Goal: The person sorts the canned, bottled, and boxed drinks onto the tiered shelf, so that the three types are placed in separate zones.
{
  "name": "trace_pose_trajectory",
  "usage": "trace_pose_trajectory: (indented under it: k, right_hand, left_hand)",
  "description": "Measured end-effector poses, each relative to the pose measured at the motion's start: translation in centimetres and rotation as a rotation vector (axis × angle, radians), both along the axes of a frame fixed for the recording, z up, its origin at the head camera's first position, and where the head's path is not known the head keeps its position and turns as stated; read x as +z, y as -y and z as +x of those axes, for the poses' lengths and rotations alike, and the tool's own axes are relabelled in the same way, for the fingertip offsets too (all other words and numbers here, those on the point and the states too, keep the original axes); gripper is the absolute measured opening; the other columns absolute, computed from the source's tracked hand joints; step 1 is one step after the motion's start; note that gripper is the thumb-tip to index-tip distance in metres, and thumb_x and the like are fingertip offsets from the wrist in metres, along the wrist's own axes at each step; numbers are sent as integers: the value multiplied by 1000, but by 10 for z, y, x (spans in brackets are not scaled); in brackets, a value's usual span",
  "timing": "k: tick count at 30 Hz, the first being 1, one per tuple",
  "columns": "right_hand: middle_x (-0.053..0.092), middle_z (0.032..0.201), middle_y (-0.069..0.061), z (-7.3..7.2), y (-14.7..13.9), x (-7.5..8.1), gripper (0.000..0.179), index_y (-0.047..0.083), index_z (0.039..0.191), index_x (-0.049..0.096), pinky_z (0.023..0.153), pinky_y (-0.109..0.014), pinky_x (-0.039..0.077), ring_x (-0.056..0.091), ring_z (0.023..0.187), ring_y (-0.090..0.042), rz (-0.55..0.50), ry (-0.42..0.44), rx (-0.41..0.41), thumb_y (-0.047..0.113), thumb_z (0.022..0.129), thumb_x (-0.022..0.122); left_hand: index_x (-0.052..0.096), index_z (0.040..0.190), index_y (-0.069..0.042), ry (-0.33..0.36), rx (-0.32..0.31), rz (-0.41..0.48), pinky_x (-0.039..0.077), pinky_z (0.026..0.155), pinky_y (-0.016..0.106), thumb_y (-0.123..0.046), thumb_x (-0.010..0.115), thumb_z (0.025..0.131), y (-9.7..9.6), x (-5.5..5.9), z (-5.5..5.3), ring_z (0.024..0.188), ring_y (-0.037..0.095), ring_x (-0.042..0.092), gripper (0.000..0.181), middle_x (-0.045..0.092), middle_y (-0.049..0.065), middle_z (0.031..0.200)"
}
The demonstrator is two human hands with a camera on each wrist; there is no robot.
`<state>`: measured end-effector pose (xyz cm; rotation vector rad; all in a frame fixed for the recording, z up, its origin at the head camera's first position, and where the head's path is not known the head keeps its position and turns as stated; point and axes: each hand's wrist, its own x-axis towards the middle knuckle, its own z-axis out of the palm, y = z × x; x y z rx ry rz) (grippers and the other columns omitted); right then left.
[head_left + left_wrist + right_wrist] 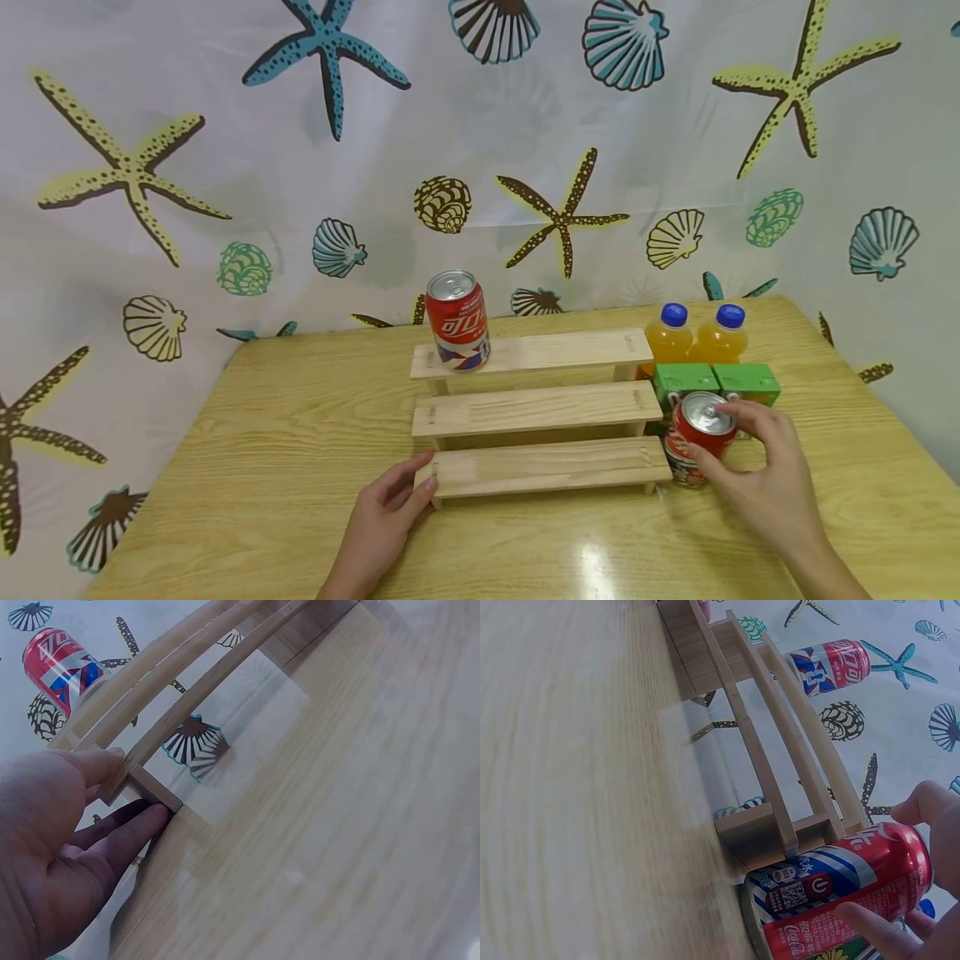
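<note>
A three-tier wooden step rack [536, 412] stands on the table, and on the left end of its top tier is a red soda can [457, 325]. At the lowest tier's left end, my left hand [386, 512] grips the wood; in the left wrist view, the thumb [101, 761] lies against the board and fingers [131, 836] reach to the leg. My right hand [768, 475] holds a second red soda can [686, 446] between thumb and fingers, upright beside the rack's right end. That can [840, 892] also shows in the right wrist view.
Behind the held can stand two green boxes [684, 377], side by side. Farther back are two orange drink bottles [667, 337] with blue caps. A curtain [390, 167] with starfish and shells hangs behind the wooden table [300, 417].
</note>
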<state>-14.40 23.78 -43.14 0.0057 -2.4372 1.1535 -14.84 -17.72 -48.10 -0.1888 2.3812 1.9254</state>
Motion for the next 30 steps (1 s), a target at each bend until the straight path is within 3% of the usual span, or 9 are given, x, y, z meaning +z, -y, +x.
trace_pose_trajectory:
  k: [7,14,21,30]
  right_hand:
    - [48,132,-10,1,-1,-4,52,7,126,63,90,-17,43,39,109,7,-7,33,3,15,80,86]
    - [48,130,-8,0,-3,-9,57,10,129,61,80,-10,49,40,108,6,-5,12,17,12,78,86]
    - [47,129,-10,0,-4,-12,64,11,136,55,71,-11,57,42,109,5,-62,18,66,10,80,86]
    - [47,132,-8,-1,-6,-17,74,11,142,48,72,-15,59,42,111,6,-89,31,121,6,78,86]
  left_hand:
    - [62,136,-22,1,-2,-39,55,99,26,-46,72,89,1,0,0,134,30,52,53,52,6,148]
    - [62,136,-20,0,-4,-22,57,96,25,-42,72,91,-1,1,0,133,30,54,51,54,7,147]
    - [61,137,-17,-19,-8,-13,57,94,23,-37,72,93,-2,2,-1,131,30,56,50,54,12,146]
    - [61,138,-16,-17,-5,-18,58,92,22,-35,71,93,-2,2,-1,130,30,57,50,54,13,146]
